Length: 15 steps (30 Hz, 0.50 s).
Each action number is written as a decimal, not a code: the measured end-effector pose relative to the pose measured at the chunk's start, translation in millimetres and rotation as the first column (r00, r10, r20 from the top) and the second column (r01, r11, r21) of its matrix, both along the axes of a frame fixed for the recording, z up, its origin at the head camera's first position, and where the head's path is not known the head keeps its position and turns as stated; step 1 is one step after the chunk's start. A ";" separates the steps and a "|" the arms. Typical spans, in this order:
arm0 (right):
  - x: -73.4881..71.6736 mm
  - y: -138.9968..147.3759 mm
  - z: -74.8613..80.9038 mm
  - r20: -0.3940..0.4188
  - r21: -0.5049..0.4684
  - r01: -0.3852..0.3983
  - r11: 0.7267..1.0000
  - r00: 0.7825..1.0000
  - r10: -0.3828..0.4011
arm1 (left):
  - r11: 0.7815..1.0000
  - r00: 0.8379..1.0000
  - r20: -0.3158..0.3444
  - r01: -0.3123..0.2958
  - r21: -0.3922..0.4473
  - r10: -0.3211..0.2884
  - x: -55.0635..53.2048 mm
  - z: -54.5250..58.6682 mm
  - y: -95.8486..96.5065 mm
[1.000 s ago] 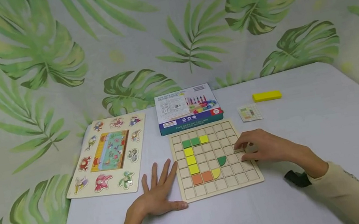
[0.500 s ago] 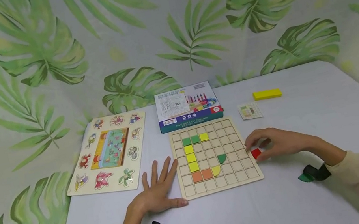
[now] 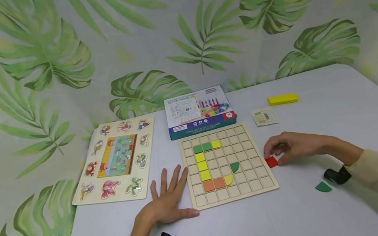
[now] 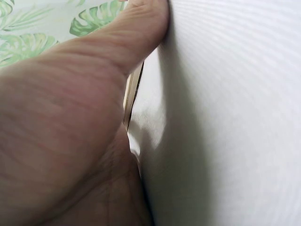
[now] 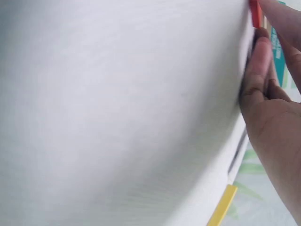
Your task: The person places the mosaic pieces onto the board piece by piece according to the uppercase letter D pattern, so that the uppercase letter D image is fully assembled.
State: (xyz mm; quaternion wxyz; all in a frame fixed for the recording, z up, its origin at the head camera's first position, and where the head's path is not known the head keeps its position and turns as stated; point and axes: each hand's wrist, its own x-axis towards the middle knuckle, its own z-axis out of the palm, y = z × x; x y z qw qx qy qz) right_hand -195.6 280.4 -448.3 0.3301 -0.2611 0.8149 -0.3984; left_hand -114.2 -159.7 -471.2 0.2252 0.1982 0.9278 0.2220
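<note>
My left hand [image 3: 166, 206] lies spread beside the wooden grid board [image 3: 199, 207], its fingertips at the left edge and its thumb by the lower left corner. In the left wrist view the palm and thumb fill much of the picture. At the board's right edge, my right hand [image 3: 298, 145] pinches a red square tile [image 3: 271, 162] between thumb and fingers, low over the table. Only a sliver of that tile [image 5: 255, 13] shows in the right wrist view. On the grid sit green, yellow and orange square tiles, plus a yellow [image 3: 228, 179] and a green quarter-circle [image 3: 234, 167].
A green quarter-circle piece [image 3: 323, 187] lies on the table under the right forearm. Behind the board are a boxed bead set [image 3: 199, 112], a pattern card [image 3: 265, 116] and a yellow block [image 3: 282, 99]. An animal peg puzzle [image 3: 133, 144] stands at the left.
My right hand has drawn back from the board to the right, and the red tile has come into view at its fingertips. The loose green quarter-circle is uncovered. My left hand stays put.
</note>
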 end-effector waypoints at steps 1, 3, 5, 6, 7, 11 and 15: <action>-0.3 0.1 -0.7 -0.004 -0.004 0.002 1.000 1.000 -0.002 | 1.000 1.000 -0.002 -0.001 0.003 0.001 -0.1 -0.2 -0.2; -0.7 0.7 -2.6 -0.017 -0.019 0.003 1.000 1.000 -0.003 | 1.000 1.000 -0.010 -0.001 0.003 0.001 0.0 -0.1 -0.6; -0.3 1.0 -4.2 -0.038 -0.034 -0.002 0.999 0.999 0.001 | 1.000 1.000 -0.010 0.000 0.000 0.000 0.4 1.2 -0.6; 0.1 1.0 -4.9 -0.053 -0.039 -0.007 0.999 0.999 0.005 | 1.000 1.000 -0.007 0.000 -0.001 0.000 0.7 2.0 -0.6; 0.7 0.6 -5.2 -0.066 -0.041 -0.010 0.999 0.998 0.008 | 1.000 1.000 0.001 0.002 -0.004 -0.002 0.9 2.9 -0.4; 4.4 -0.7 -5.2 -0.129 -0.020 -0.024 1.000 0.991 0.021 | 1.000 1.000 0.022 0.010 0.003 -0.010 2.4 9.7 1.3; 7.6 -3.4 -2.7 -0.192 0.022 -0.025 0.999 0.981 0.028 | 1.000 1.000 0.023 0.007 -0.004 -0.007 4.2 18.9 3.6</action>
